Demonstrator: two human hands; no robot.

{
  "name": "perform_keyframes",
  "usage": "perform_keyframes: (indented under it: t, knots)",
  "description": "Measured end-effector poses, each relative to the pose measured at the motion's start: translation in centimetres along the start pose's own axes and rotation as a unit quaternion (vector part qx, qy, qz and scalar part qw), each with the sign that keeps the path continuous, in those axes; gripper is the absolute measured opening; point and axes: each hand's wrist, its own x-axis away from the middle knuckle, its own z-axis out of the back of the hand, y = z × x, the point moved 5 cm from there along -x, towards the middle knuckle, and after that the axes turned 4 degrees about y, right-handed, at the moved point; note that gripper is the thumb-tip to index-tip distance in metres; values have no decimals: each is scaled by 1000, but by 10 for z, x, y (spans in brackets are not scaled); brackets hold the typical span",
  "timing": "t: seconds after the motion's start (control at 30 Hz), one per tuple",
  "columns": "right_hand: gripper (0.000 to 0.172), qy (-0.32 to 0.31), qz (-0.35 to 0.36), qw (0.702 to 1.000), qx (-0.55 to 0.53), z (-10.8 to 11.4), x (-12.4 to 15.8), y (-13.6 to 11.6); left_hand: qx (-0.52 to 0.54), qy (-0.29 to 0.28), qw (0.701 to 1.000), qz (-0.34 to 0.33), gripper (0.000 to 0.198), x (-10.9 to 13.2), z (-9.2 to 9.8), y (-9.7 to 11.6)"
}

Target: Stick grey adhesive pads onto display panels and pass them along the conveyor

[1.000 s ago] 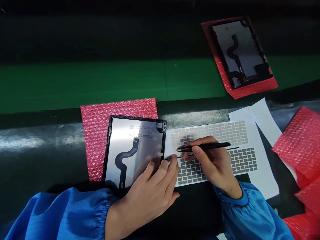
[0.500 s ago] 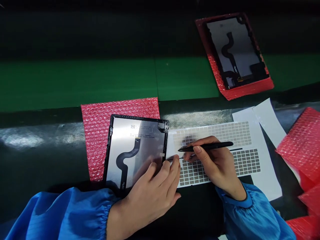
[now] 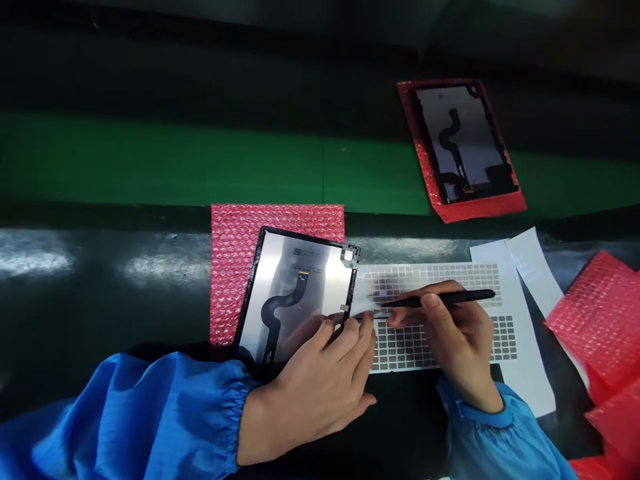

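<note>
Steadying display panel [image 3: 327, 283] atop pink bubble wrap [image 3: 233, 267], L hand [image 3: 317, 383] across lower R side, thumb apart from fingers. Gripping black pointed tool [image 3: 453, 298] in R hand [image 3: 457, 343], clamped, tip nr gridded sheet [image 3: 400, 347]. Showing beyond: 2nd panel [image 3: 475, 137], green strip [image 3: 150, 157].

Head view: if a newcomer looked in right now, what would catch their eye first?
Probably the bright silver panel with its dark curving ribbon, left of centre over red bubble wrap. Next, the two hands: the left hand across the panel's lower right edge, the right hand holding a slim black tool over a gridded sheet. At upper right, a dimmer panel lies on more red wrap.
</note>
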Motion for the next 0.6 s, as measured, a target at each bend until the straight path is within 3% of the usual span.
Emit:
perform_keyframes:
  t: [0.1,0.2,0.4,0.6]
  knots:
    - [17,23,0,1000,-5,-18,2,-7,23,38,999,-5,62,7,19,-3]
    - [19,16,-3,1000,-26,-53,1,-13,28,40,999,8,56,18,32,-9]
    - [24,-28,-1,1000,2,-125,-6,-19,-48,-15,995,83,58,37,22,-37]
    - [23,-39,-5,998,52,-150,-11,-15,-56,-21,994,93,43,39,18,-54]
